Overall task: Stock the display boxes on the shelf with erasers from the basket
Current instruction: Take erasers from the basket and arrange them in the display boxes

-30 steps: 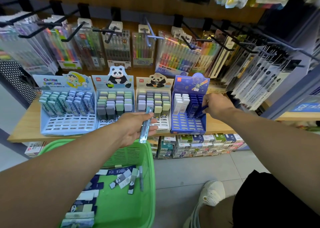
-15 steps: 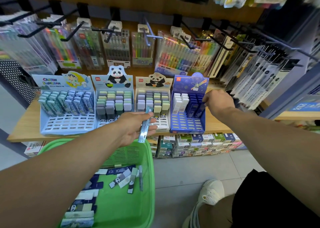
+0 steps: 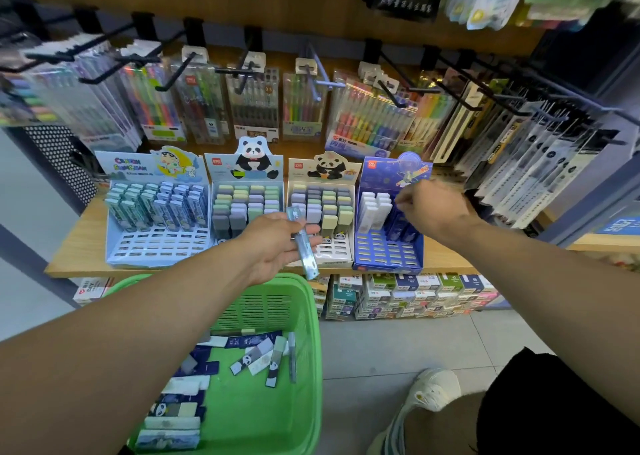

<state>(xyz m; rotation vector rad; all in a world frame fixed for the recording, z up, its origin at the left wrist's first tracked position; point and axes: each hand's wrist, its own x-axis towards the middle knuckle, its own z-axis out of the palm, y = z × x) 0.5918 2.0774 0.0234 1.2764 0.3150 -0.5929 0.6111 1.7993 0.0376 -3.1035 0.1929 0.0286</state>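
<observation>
L hand (image 3: 277,243) pinches slim pale-blue plastic-wrapped eraser (image 3: 304,247); R hand (image 3: 433,209) curled over dark-blue cardboard display box (image 3: 388,247), contents unclear — seat erasers upright in free slots.

This is a stationery shop: packaged pen sets (image 3: 254,105) hang on hooks (image 3: 242,70), eraser display boxes (image 3: 247,209) line a wooden shelf (image 3: 83,247), boxed stock (image 3: 415,295) sits stacked below.

Four display boxes (image 3: 242,219) side by side on shelf (image 3: 79,247), basket (image 3: 304,350) below in front
</observation>
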